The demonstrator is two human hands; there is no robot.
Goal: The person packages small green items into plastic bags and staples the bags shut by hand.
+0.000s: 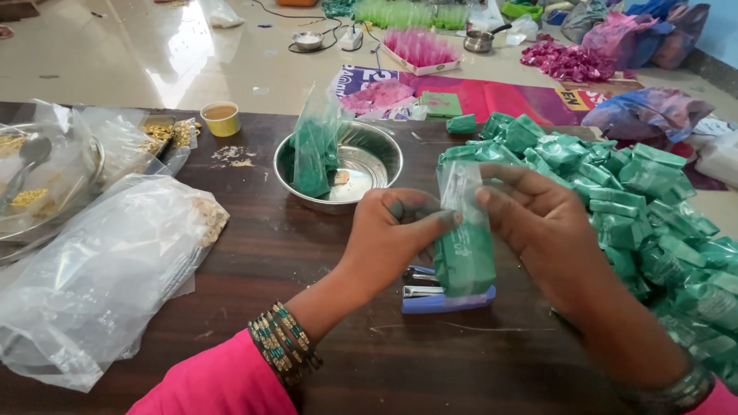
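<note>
From up here I see both hands working on one small packet point(463, 250) of green powder, held just above the dark wooden table point(307, 253). The left hand point(392, 230) pinches the top of the packet from one side, and the right hand point(538, 230) pinches it from the other, so the two hands are close together and both clamped on the clear top flap. I think the step in hand is folding that flap shut. The next move, I guess, calls for keeping the fold tight and flat while one hand lets go for the blue stapler point(446, 296) (it lies right under the packet, on the table). The packet stands almost upright, its long way running up and down, with the open end up and the full green end pointing down at the stapler. A big pile of green packets point(638, 200) sits to the right, and a metal bowl point(377, 157) with a bag of green powder point(314, 154) sits behind the hands.
</note>
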